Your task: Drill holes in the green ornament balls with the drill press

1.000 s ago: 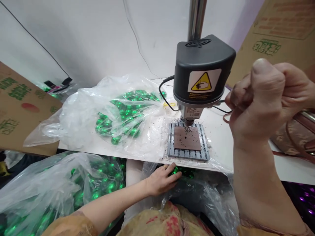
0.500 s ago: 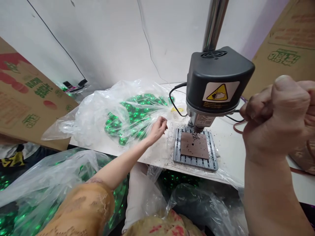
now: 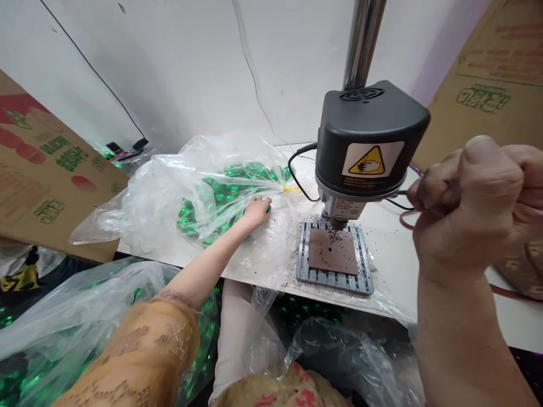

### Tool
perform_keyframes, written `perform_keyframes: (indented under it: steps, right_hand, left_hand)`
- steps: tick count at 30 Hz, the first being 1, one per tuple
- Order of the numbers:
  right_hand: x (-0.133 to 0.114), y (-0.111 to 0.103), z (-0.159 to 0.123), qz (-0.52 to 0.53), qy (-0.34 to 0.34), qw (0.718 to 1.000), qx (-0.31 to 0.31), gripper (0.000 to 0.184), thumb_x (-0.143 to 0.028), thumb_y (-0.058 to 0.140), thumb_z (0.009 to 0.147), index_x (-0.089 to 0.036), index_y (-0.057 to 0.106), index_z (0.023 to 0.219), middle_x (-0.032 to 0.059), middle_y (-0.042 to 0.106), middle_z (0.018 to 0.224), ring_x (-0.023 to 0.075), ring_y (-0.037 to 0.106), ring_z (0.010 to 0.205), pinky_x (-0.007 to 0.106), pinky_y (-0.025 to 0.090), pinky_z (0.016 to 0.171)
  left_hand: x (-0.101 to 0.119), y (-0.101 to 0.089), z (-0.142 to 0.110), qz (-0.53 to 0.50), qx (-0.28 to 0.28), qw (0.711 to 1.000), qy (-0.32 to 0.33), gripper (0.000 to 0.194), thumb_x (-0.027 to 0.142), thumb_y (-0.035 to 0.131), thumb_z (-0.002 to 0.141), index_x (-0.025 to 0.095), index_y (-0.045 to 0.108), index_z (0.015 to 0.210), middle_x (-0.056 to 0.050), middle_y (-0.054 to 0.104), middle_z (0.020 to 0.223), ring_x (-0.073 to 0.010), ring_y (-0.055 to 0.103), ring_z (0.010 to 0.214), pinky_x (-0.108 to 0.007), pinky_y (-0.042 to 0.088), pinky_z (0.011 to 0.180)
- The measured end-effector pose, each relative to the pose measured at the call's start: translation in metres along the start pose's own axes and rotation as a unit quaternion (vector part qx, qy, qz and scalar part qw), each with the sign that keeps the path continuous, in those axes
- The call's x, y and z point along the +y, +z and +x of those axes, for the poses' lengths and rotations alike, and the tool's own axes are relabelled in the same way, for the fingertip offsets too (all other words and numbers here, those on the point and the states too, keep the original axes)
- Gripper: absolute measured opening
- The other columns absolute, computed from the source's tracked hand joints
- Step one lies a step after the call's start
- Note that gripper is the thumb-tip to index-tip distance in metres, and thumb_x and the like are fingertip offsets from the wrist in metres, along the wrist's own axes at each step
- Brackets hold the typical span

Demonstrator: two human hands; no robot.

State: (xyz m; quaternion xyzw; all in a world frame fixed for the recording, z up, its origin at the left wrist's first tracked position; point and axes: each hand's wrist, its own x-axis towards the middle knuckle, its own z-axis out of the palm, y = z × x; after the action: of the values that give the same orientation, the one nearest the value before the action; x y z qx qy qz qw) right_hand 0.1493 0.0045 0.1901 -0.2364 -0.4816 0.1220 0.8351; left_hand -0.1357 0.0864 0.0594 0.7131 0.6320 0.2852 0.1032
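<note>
While the right hand (image 3: pixel 470 195) is balled up in a tight fist around the lever (image 3: pixel 401 193) on the right side of the drill press (image 3: pixel 373 130), the left hand (image 3: pixel 257 213) is reaching out well to the left of it, so the two are nowhere near each other. The left one is palm down with its fingers curled at the near edge of a heap of shiny green pieces (image 3: pixel 231 195). There's a bit of green right by the fingertips, but I can't tell if it's actually got hold of one.

That heap sits left of the drill press, mostly under a big crumpled clear plastic bag (image 3: pixel 153 198), with a yellow tie (image 3: pixel 291 189) between the heap and the machine. Directly below the chuck (image 3: pixel 338 224) there's a brown pad (image 3: pixel 333 260) with one dark hole in it, lying on the slotted metal base (image 3: pixel 365 271). Black crumbs are scattered all over the pad and around the base.

More green stuff (image 3: pixel 305 308) shows below the table edge in front of the drill press, and another filled bag (image 3: pixel 123 305) is down to its lower left. One cardboard box (image 3: pixel 55 169) stands far left of the machine, another carton (image 3: pixel 479 73) behind it on the right.
</note>
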Motion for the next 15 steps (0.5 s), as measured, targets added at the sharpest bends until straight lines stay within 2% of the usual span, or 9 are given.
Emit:
perform_keyframes:
  steps: [2,3,5,6,7,8,10,12,15]
  right_hand:
    - [0.000,0.001,-0.001,0.003,-0.013,1.000,0.005,0.042,-0.016,0.055,0.085,-0.017,0.030,0.052,-0.0064,0.035,0.044,0.0022,0.038,0.041,0.027,0.023,0.043]
    - [0.000,0.001,-0.001,0.002,-0.015,1.000,0.004,0.042,-0.017,0.055,0.086,-0.017,0.030,0.052,-0.0066,0.035,0.044,0.0016,0.037,0.041,0.026,0.023,0.043]
    - [0.000,0.000,-0.001,-0.004,-0.017,1.000,0.001,0.044,-0.018,0.053,0.088,-0.016,0.030,0.051,-0.0070,0.036,0.045,0.0007,0.036,0.041,0.024,0.024,0.044]
    - [0.001,0.000,-0.001,-0.004,-0.020,1.000,-0.002,0.045,-0.019,0.053,0.088,-0.016,0.029,0.050,-0.0072,0.036,0.045,0.0008,0.036,0.041,0.024,0.024,0.044]
    - [0.001,0.000,0.000,-0.002,-0.023,1.000,-0.005,0.045,-0.019,0.054,0.088,-0.016,0.028,0.050,-0.0073,0.035,0.044,0.0011,0.035,0.040,0.024,0.024,0.044]
    - [0.002,0.000,0.000,0.001,-0.026,1.000,-0.007,0.046,-0.019,0.054,0.088,-0.017,0.028,0.050,-0.0072,0.035,0.044,0.0016,0.035,0.040,0.024,0.023,0.043]
    - [0.003,-0.001,0.001,0.003,-0.034,0.999,-0.002,0.045,-0.018,0.055,0.086,-0.018,0.029,0.050,-0.0071,0.034,0.042,0.0031,0.035,0.039,0.025,0.023,0.042]
    - [0.006,-0.002,0.002,0.003,-0.036,0.999,0.000,0.044,-0.020,0.058,0.086,-0.019,0.032,0.050,-0.0070,0.034,0.042,0.0047,0.035,0.038,0.026,0.023,0.041]
    - [0.009,-0.004,0.003,0.011,-0.036,0.999,-0.007,0.045,-0.026,0.060,0.086,-0.020,0.033,0.050,-0.0070,0.036,0.042,0.0062,0.034,0.036,0.028,0.023,0.039]
  left_hand:
    - [0.015,-0.005,-0.006,-0.140,-0.089,0.986,-0.021,0.034,0.034,0.070,0.082,0.015,0.064,0.109,-0.009,0.066,0.090,-0.0212,0.063,0.084,-0.041,0.054,0.085]
    - [0.024,-0.006,-0.010,-0.244,-0.135,0.960,-0.043,0.040,0.037,0.067,0.084,0.017,0.061,0.119,-0.008,0.067,0.095,-0.0194,0.064,0.083,-0.039,0.056,0.082]
    - [0.043,-0.005,-0.022,-0.443,-0.189,0.872,-0.087,0.048,0.041,0.063,0.087,0.020,0.054,0.130,-0.009,0.067,0.105,-0.0184,0.065,0.086,-0.038,0.057,0.082]
    - [0.051,-0.002,-0.028,-0.507,-0.196,0.833,-0.102,0.049,0.042,0.062,0.088,0.020,0.053,0.131,-0.009,0.066,0.108,-0.0187,0.066,0.089,-0.038,0.057,0.082]
    - [0.057,0.001,-0.035,-0.545,-0.196,0.807,-0.111,0.050,0.042,0.064,0.087,0.020,0.054,0.131,-0.010,0.065,0.110,-0.0190,0.066,0.091,-0.038,0.057,0.083]
    - [0.063,0.005,-0.040,-0.563,-0.194,0.795,-0.114,0.050,0.043,0.065,0.087,0.020,0.055,0.130,-0.009,0.065,0.111,-0.0190,0.065,0.093,-0.037,0.057,0.083]
    - [0.068,0.015,-0.050,-0.553,-0.190,0.804,-0.106,0.052,0.044,0.069,0.085,0.021,0.057,0.130,-0.009,0.065,0.112,-0.0184,0.064,0.094,-0.033,0.055,0.081]
    - [0.070,0.026,-0.056,-0.519,-0.180,0.831,-0.084,0.055,0.044,0.073,0.083,0.021,0.058,0.130,-0.008,0.066,0.112,-0.0182,0.063,0.096,-0.031,0.053,0.082]
    - [0.070,0.044,-0.061,-0.484,-0.155,0.860,-0.048,0.059,0.043,0.078,0.078,0.018,0.058,0.129,-0.008,0.067,0.114,-0.0201,0.062,0.103,-0.034,0.050,0.091]
